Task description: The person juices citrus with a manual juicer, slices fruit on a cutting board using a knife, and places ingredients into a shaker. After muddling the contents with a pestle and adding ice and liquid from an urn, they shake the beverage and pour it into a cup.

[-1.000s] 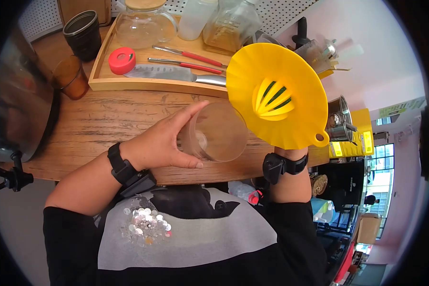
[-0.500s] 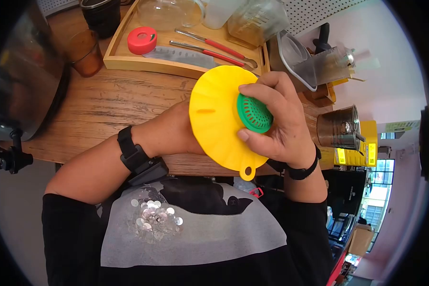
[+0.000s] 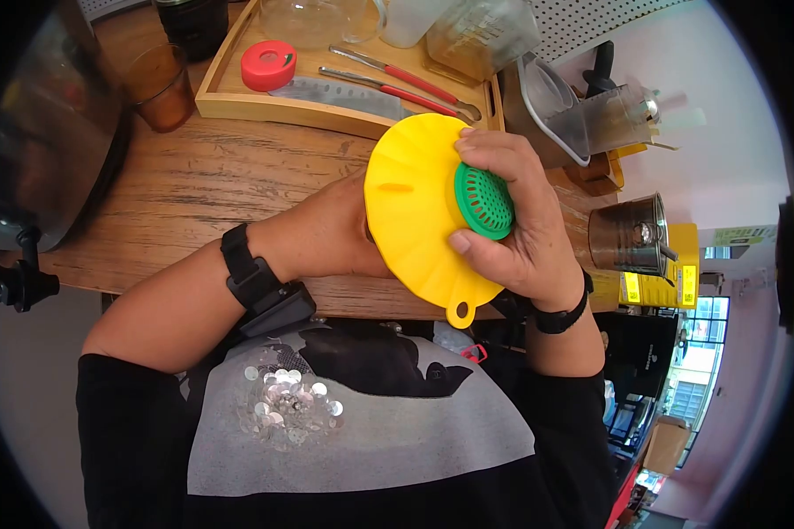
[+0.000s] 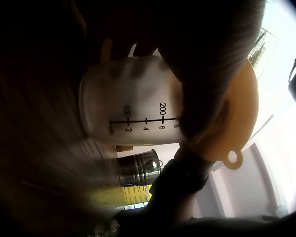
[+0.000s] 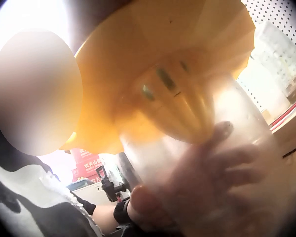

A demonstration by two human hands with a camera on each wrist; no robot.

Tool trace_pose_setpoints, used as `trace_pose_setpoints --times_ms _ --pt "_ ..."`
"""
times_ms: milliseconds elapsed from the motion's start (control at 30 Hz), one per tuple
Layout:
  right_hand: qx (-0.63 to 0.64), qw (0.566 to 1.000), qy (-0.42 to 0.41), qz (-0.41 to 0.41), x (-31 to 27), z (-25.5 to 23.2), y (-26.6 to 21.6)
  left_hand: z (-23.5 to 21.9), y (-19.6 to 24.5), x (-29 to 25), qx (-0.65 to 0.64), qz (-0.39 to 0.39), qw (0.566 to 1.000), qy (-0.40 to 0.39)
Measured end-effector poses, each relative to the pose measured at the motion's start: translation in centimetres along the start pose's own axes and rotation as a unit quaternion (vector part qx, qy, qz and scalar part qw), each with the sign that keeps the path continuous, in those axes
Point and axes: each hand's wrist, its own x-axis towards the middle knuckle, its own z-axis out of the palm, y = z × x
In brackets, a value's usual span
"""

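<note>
The right hand [image 3: 525,220] pinches the yellow fluted disc [image 3: 415,212] around its green perforated cap [image 3: 485,201]. Behind the disc the left hand [image 3: 331,225] is mostly hidden in the head view. In the left wrist view it grips a clear measuring cup [image 4: 138,98] with printed marks. Seen from the right wrist, the disc's ribbed cone [image 5: 180,106] points into the mouth of the clear cup [image 5: 246,123], and the left hand's fingers show through the wall. The disc stands tilted at the cup's mouth.
A wooden tray [image 3: 282,109] at the back holds a red round lid [image 3: 268,65], red-handled tools, a knife and glass jars. An amber cup [image 3: 161,93] stands left of it, a metal bucket [image 3: 628,234] to the right. A large dark appliance [image 3: 44,132] is at far left.
The yellow disc has turned over and come in from the right to the cup, its green cap now towards the right hand. The head view has shifted, with the tray appearing higher.
</note>
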Motion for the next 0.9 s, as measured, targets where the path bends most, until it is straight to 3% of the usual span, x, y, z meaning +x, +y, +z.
trace_pose_setpoints --times_ms 100,167,400,500,567,600,767,900 --pt "-0.008 1.0 0.006 -0.004 -0.2 0.0 -0.2 -0.2 0.1 0.1 -0.026 -0.028 0.999 -0.03" --pt "-0.005 1.0 0.013 -0.003 -0.4 0.1 -0.4 0.1 -0.5 0.3 0.045 0.039 0.998 -0.01" --pt "-0.006 0.999 -0.031 0.014 -0.3 -0.8 -0.9 0.8 -2.3 0.4 -0.017 0.033 0.999 -0.014" --pt "0.039 0.999 0.0 -0.012 -0.1 -1.5 -0.7 0.0 -0.9 0.2 -0.024 0.016 1.0 -0.007" --pt "0.034 0.999 0.005 -0.009 -0.1 -2.2 -0.6 -0.8 0.6 0.2 -0.08 -0.067 0.992 -0.07" --pt "0.031 0.999 0.01 -0.01 -0.1 -2.4 -0.5 -1.1 1.0 0.2 -0.083 -0.067 0.991 -0.075" --pt "0.035 0.999 0.002 0.002 -0.7 -2.0 -0.1 -2.9 2.4 0.1 -0.186 -0.114 0.975 -0.026" --pt "0.017 0.999 -0.027 0.016 -0.5 -1.0 -0.4 -3.2 1.9 -0.2 -0.195 -0.087 0.977 -0.003"
